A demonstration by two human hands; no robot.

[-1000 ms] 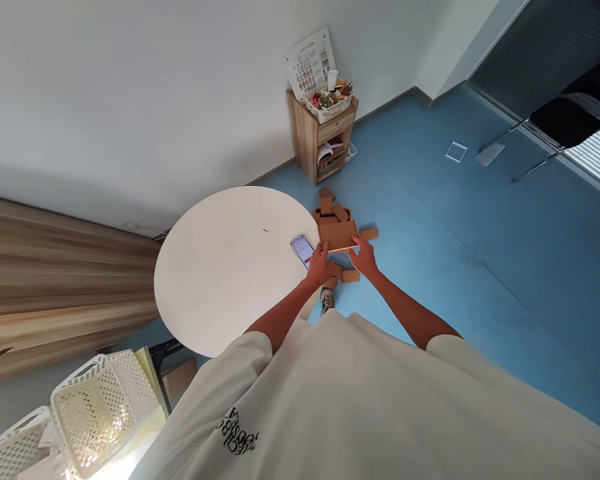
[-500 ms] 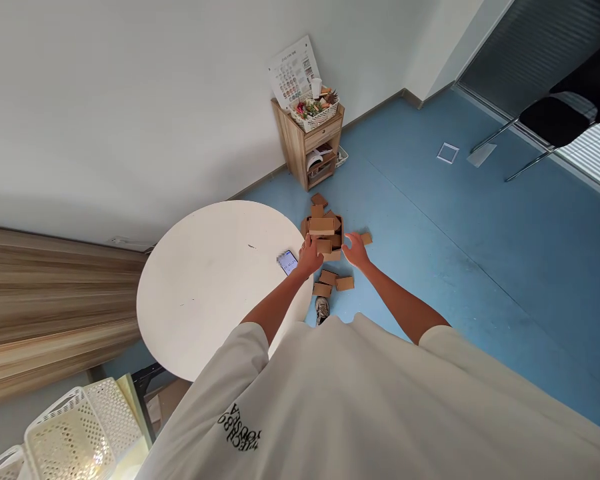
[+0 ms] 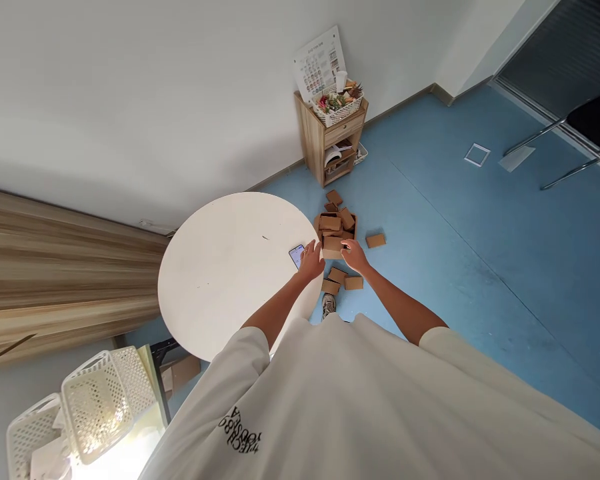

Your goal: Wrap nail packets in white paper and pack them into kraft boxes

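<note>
My left hand [image 3: 311,260] is over the right edge of the white round table, fingers stretched and apart with nothing in them, beside a phone [image 3: 297,255] that lies on the tabletop. My right hand [image 3: 354,256] is in front of a brown carton [image 3: 334,253] on the floor, its fingers loosely curved and holding nothing that I can see. Small brown cardboard boxes are heaped in the carton, one small box [image 3: 330,223] lying on top between my hands. Whether the right fingertips touch the carton, I cannot tell.
More small boxes [image 3: 354,283] lie on the blue floor near my shoe [image 3: 329,305], and one box [image 3: 375,241] is to the right. The round table [image 3: 230,267] stands left. A wooden cabinet [image 3: 313,143] with a basket is ahead, a chair [image 3: 597,123] far right.
The small box that was up between my hands now rests lower on the heap in the carton. My view has swung left, and the right fingers are more curled.
</note>
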